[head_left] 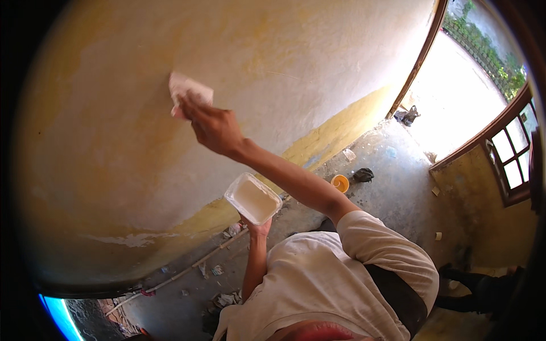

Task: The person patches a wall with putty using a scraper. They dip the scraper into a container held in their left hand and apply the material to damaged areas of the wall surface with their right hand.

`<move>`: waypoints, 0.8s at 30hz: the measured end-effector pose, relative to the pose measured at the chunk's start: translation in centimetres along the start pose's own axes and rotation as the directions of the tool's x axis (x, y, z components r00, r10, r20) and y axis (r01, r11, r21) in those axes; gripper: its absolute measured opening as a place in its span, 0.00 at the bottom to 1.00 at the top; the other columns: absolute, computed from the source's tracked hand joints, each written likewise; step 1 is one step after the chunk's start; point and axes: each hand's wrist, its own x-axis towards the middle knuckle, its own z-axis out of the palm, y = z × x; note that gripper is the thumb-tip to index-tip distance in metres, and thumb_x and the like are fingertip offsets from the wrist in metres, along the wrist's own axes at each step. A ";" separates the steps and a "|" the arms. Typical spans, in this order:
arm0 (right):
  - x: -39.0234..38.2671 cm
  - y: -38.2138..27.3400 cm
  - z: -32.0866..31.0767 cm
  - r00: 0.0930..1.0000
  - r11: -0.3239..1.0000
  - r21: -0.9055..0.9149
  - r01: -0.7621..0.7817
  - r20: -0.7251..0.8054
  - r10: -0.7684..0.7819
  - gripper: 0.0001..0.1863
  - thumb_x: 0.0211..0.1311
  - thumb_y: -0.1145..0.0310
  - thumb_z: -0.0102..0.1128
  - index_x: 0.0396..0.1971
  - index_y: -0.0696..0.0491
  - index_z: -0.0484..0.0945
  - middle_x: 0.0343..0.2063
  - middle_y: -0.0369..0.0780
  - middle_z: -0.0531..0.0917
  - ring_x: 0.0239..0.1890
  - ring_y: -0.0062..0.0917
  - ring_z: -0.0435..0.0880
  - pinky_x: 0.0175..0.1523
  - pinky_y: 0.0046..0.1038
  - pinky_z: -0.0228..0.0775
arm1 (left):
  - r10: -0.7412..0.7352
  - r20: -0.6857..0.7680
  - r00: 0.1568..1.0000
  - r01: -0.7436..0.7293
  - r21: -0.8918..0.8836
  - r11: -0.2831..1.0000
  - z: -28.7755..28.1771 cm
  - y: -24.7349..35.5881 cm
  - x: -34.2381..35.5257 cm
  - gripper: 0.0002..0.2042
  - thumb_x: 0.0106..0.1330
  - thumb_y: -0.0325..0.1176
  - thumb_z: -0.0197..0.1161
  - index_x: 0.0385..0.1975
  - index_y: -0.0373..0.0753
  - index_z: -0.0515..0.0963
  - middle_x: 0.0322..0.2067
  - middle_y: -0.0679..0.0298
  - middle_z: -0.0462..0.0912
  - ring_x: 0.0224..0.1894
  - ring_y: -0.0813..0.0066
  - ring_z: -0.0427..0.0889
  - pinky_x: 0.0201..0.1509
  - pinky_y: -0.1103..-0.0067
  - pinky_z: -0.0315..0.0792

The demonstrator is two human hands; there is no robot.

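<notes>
My right hand (219, 129) is stretched up and closed on a pale, flat spreader (190, 89), which lies against the wall (250, 96). The fingers and spreader are a little blurred. Lower down and close to my body, my left hand (260, 228) supports a white rectangular tub (268, 189) from below, tilted toward the wall. Smooth off-white paste (254, 199) fills part of it, and smears coat its rim. Most of the left fingers are hidden beneath the tub. Patchy whitish coating covers much of the yellow wall.
An orange-yellow bucket (339, 183) and a crumpled black bag (363, 175) sit on the littered floor. A thin pole (213, 250) lies along the wall's base. Bright daylight fills a doorway (455, 85) at the upper right. A dark shape resembling a person's legs (478, 284) appears lower right.
</notes>
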 end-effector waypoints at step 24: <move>0.4 -1.9 2.0 0.956 0.982 0.126 -0.138 -0.242 0.165 0.33 0.51 0.86 0.57 0.61 0.49 0.74 0.44 0.51 0.81 0.29 0.40 0.83 0.36 0.28 0.77 | 0.089 -0.081 0.993 -0.089 0.001 0.996 -2.9 1.2 -1.5 0.28 0.71 0.59 0.46 0.62 0.49 0.70 0.59 0.70 0.75 0.62 0.68 0.71 0.69 0.63 0.62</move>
